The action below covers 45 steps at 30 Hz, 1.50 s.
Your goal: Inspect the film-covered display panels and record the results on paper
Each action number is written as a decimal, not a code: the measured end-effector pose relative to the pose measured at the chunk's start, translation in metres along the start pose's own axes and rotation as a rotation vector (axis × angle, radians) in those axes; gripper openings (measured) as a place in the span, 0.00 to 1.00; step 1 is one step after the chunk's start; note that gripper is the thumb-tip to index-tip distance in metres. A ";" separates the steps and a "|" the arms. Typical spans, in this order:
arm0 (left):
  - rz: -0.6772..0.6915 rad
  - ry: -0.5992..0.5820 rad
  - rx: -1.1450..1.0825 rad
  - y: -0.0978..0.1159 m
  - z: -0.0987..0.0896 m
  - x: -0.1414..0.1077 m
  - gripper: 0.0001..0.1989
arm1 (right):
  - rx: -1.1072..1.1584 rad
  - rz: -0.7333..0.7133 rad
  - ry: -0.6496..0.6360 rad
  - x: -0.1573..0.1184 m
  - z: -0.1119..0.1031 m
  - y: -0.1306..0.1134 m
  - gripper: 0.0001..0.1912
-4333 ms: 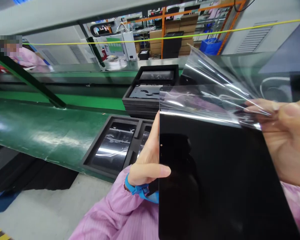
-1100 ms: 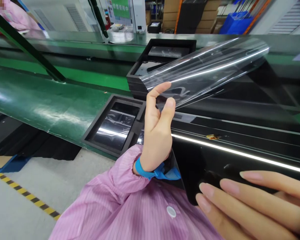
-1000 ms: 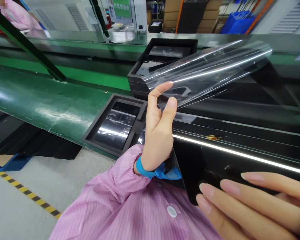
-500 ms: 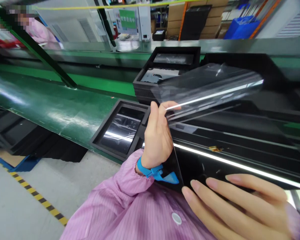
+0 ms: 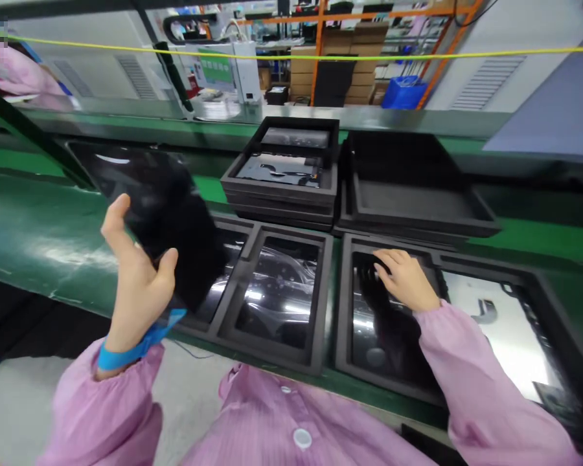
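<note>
Held up at the left, a glossy black panel [image 5: 160, 200] is tilted and partly blurred, with my left hand [image 5: 138, 278] closed round its near edge. The thumb and fingers sit on either side of that edge, and a blue strap circles the wrist. My right hand [image 5: 405, 278] reaches over a dark glossy panel [image 5: 383, 336] lying in the right foam tray [image 5: 342, 310]. Its slightly bent fingers are near the panel's far edge, with nothing visible between them; contact is hard to tell. A silvery plate [image 5: 500, 323] lies in that tray's other compartment.
Another foam tray [image 5: 260, 259] holds film-covered panels in front of me. Behind it stands a stack of trays [image 5: 282, 200] with parts in the top one. A deeper black tray [image 5: 418, 200] tops the stack at right. A green post [image 5: 29, 129] slants at left.
My left hand has moved left with the black panel. My right hand, spread over the panel before, is now at the right tray. The clear film sheet is no longer distinguishable. The view has shifted.
</note>
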<state>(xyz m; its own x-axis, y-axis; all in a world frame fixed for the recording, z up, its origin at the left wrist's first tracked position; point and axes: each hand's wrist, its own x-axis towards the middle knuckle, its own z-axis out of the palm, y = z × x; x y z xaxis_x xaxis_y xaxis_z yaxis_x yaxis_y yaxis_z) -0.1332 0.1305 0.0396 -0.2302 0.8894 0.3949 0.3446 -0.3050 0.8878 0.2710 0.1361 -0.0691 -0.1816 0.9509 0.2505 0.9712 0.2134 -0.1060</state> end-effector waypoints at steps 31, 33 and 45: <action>-0.130 -0.619 -0.771 0.024 0.110 -0.074 0.30 | 0.476 0.204 0.410 0.077 -0.108 -0.060 0.21; -0.095 -0.552 -0.746 0.025 0.107 -0.071 0.29 | 0.313 0.227 0.453 0.066 -0.102 -0.055 0.22; -0.176 -0.627 -0.747 0.050 0.101 -0.079 0.30 | 0.625 0.279 0.913 0.034 -0.107 -0.083 0.08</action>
<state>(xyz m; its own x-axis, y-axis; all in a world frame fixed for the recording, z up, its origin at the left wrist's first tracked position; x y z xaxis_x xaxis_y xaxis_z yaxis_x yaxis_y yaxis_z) -0.0059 0.0791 0.0285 0.3743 0.8962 0.2382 -0.3607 -0.0959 0.9277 0.2003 0.1267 0.0518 0.4565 0.5192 0.7226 0.6672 0.3375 -0.6640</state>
